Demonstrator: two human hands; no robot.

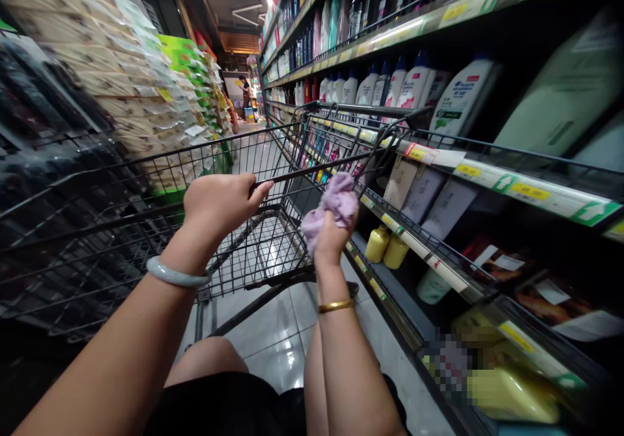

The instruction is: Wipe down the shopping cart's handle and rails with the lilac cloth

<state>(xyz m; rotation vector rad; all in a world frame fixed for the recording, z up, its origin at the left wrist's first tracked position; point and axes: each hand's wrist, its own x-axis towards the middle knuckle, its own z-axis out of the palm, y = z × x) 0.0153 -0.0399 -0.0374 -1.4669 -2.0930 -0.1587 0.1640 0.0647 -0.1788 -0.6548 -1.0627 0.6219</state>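
In front of me stands a black wire shopping cart (266, 143), angled across the aisle. My left hand (221, 205) is closed round the cart's near bar, its thumb lying along the bar to the right. A pale bangle sits on that wrist. My right hand (336, 238) grips a crumpled light purple cloth (338, 199), bunched above the fist beside the cart's right part. Whether the fingers also touch the cart there is hidden by the cloth. Through the wires, the part of the basket I can see shows only the grey floor.
Close on the right runs a long shelf (526, 189) with shampoo bottles (463, 95), boxes (443, 208) and yellow bottles (377, 243). Stacked packs (141, 91) line the left side. The tiled floor (273, 319) leads down a narrow aisle, where a person (244, 91) stands far off.
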